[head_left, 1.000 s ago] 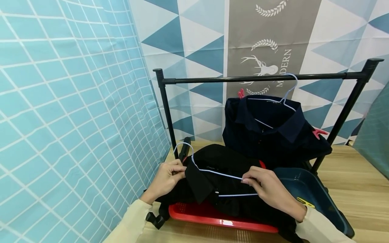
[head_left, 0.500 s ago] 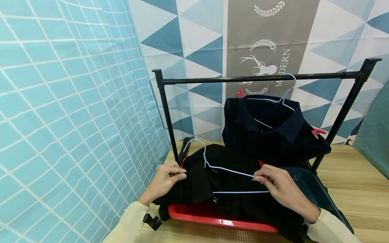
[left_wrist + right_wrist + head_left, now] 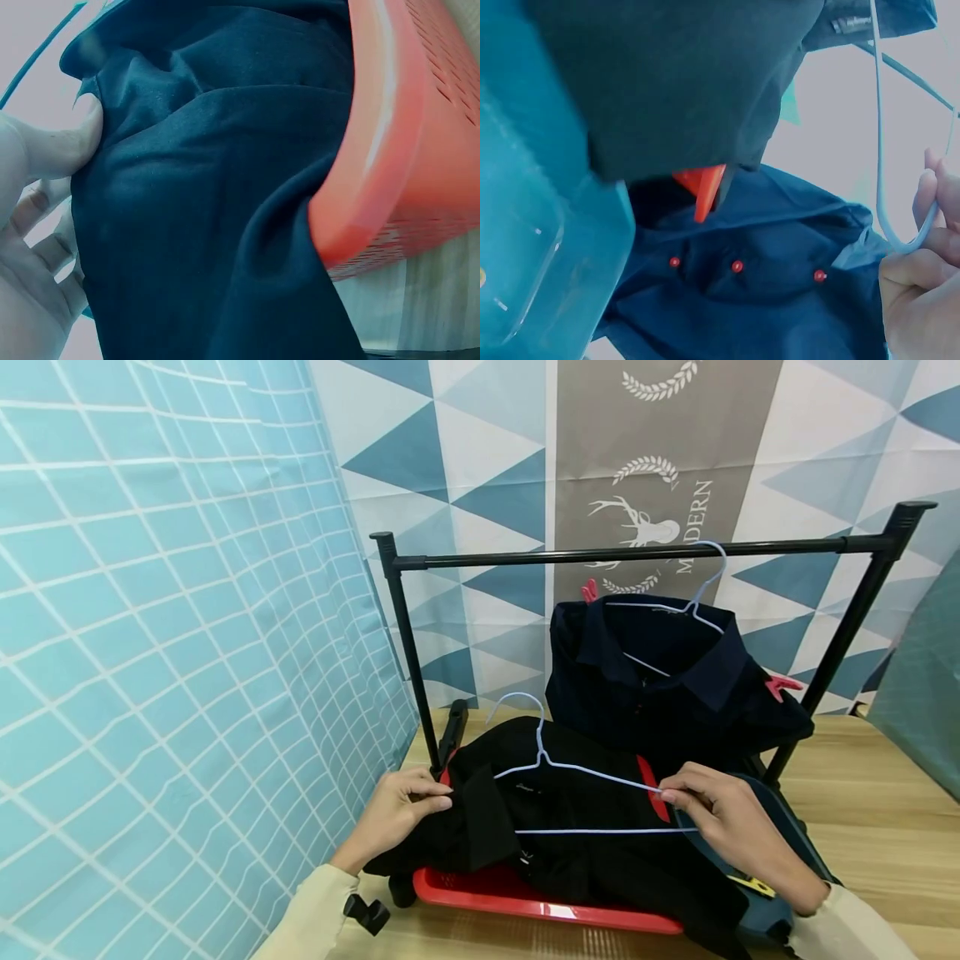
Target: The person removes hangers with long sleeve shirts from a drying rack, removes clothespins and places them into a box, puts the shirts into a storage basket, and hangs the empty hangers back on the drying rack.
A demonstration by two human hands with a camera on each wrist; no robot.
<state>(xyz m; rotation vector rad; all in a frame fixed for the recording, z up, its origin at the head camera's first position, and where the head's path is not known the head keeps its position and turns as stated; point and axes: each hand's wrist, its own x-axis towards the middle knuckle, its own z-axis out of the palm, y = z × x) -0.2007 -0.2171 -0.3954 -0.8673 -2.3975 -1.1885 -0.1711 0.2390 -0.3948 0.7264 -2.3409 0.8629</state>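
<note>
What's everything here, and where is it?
table: 1, pale wood, underneath
rack: 1, black, on table
basket: 1, red, front
tray: 1, dark blue, right of basket
small thing: 1, yellow, in tray
black shirt: 1, black, over basket
navy shirt: 1, navy, on rack
hangers: 2, pale blue, one per shirt
pegs: 2, pink, on navy shirt
backdrop: 1, grey-blue, behind
grid sheet: 1, blue, left
sleeves: 2, cream, front
left grip: 1, pinching black shirt
right grip: 1, pinching hanger
</note>
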